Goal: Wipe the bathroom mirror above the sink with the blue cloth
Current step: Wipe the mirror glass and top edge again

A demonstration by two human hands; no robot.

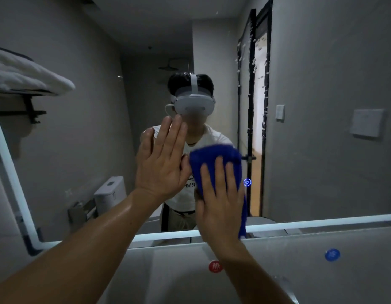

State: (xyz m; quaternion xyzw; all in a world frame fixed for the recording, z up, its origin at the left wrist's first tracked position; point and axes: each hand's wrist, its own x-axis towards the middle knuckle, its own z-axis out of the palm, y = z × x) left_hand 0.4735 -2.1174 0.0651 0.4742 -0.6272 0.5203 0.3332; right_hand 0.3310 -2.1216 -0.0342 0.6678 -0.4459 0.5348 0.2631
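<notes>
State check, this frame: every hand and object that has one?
left hand: open, fingers straight, palm toward mirror
right hand: flat, pressing blue cloth to mirror
blue cloth: bunched, tail hanging
light button: lit blue
towel: folded on rack

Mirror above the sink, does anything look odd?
The bare left hand seems flat against the large wall mirror beside the blue cloth under the right hand; odd, since it may smear the glass.
</notes>
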